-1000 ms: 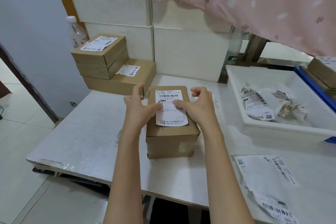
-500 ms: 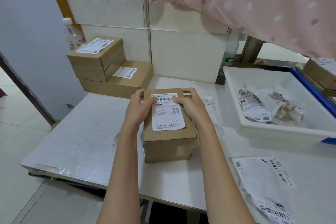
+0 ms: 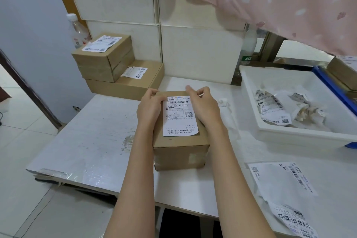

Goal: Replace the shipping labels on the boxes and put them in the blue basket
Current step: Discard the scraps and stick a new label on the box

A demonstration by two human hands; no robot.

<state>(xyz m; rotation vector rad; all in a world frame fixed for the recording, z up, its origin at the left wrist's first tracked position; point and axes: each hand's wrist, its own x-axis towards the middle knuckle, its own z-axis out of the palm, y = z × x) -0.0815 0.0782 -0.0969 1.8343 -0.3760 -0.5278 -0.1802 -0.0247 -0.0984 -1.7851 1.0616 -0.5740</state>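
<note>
A brown cardboard box (image 3: 179, 147) stands in the middle of the white table (image 3: 92, 141). A white shipping label (image 3: 179, 120) with barcodes lies flat on its top. My left hand (image 3: 149, 106) grips the box's far left corner, thumb on the label's edge. My right hand (image 3: 204, 104) holds the far right corner, thumb on the label's top right corner. At the far right, only the rim of the blue basket (image 3: 332, 87) shows, with a labelled box (image 3: 342, 69) inside it.
A white tray (image 3: 289, 133) holding crumpled old labels sits right of the box. Label backing sheets (image 3: 280, 179) lie at the front right. Two stacked labelled boxes (image 3: 104, 58) and a plastic bottle (image 3: 77, 31) stand at the back left. A pink curtain hangs above.
Both hands slid from the middle of the label up to the box's far end, smoothing the label. The box has barely moved.
</note>
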